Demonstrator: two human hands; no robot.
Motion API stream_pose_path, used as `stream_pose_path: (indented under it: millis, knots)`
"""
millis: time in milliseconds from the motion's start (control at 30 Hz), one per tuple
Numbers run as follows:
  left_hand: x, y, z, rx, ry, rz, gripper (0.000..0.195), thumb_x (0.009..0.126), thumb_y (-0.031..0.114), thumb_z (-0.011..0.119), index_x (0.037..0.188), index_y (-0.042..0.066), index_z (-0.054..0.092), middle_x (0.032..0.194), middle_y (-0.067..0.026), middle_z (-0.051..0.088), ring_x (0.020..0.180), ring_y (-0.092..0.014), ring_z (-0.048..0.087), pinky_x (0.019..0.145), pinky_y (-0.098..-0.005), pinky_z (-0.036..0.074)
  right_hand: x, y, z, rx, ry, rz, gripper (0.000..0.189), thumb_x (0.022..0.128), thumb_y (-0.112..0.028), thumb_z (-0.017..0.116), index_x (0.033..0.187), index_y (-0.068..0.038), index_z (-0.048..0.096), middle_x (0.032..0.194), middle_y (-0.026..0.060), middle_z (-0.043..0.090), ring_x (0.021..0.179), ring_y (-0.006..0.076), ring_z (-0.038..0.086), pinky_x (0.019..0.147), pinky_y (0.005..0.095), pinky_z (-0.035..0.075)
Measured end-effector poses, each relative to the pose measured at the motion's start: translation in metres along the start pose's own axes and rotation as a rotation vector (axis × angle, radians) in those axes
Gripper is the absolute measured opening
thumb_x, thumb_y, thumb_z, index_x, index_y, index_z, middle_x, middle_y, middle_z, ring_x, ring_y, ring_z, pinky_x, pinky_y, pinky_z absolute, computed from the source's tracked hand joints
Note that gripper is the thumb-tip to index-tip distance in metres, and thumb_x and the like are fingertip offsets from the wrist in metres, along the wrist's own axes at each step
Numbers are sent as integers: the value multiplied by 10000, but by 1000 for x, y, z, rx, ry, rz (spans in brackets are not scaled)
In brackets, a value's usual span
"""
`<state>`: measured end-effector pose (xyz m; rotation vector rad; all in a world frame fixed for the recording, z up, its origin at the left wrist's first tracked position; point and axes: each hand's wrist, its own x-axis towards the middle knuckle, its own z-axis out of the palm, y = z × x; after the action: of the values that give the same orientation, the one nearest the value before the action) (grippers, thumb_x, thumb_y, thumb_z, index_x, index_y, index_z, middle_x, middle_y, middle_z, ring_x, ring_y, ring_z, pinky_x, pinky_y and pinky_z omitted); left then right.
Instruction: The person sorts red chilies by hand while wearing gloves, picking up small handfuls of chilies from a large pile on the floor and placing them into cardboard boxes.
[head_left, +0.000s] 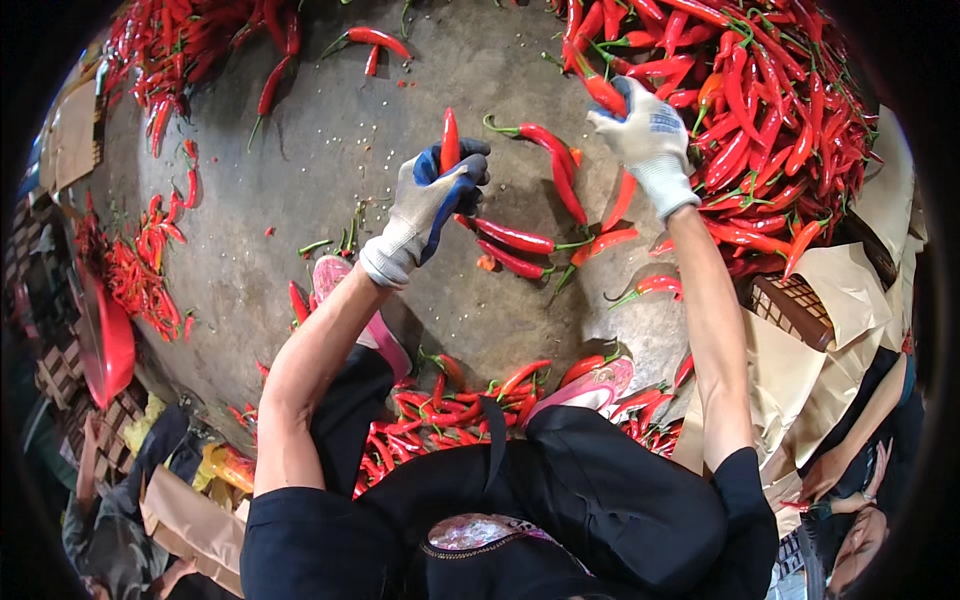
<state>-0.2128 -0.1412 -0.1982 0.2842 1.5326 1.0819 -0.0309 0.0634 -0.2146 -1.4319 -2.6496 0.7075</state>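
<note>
My left hand (442, 187), in a white knit glove with blue-coated palm and fingers, is closed around a red chili pepper (449, 142) whose tip points up. Below its fingers, several loose chili peppers (517, 238) with green stems lie on the concrete floor (315, 105). At the edge of the large chili pile (757, 120), my right hand (637, 116), gloved alike, grips another red chili pepper (602, 91). A long curved pepper (559, 161) rests on the floor between the two hands.
More chilies (427, 420) lie between my pink shoes (592, 386). Another heap (195, 45) is at the upper left, with smaller chilies (142, 262) below it. A red plastic basin (105, 337) stands left. Brown paper (787, 375) and a crate (793, 307) are at right, near another person's arm (855, 427).
</note>
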Motion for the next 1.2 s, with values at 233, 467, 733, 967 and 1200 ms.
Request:
stream_pose_path:
  millis: [233,467,733,967,1200]
  knots:
    - [-19,-3,-9,949,-244,544,345,798,223,752,1084,60,650,866,-121,645,727,-277,628,692,-341,504,-85,43,-62,977,302,378,299,825,-111,714,1084,29,662,883,31,692,632,52,539,555,204,407]
    - [-23,-30,20,1573,-373,652,310,758,250,725,1021,135,609,894,-100,574,742,-299,651,604,-406,529,-138,91,-100,691,758,500,297,928,-153,632,1152,41,633,983,44,659,837,86,578,739,214,452]
    - [-55,-68,27,1554,-929,577,279,763,223,661,984,89,557,894,-132,582,748,-324,670,603,-431,540,-139,34,-26,632,128,451,230,852,-133,683,1036,1,653,788,-6,641,669,53,543,622,223,460]
    - [-46,-37,29,878,-658,487,494,710,238,721,1169,99,605,974,-149,636,876,-356,638,756,-395,529,-123,39,5,454,51,454,425,754,-358,761,1024,-47,655,858,143,689,748,279,666,701,353,503]
    - [5,-19,58,1363,-430,760,597,754,263,702,1292,115,490,928,-122,602,720,-312,649,595,-420,531,-107,50,12,400,16,466,533,814,-454,676,1103,-9,621,860,128,687,755,289,658,704,393,494]
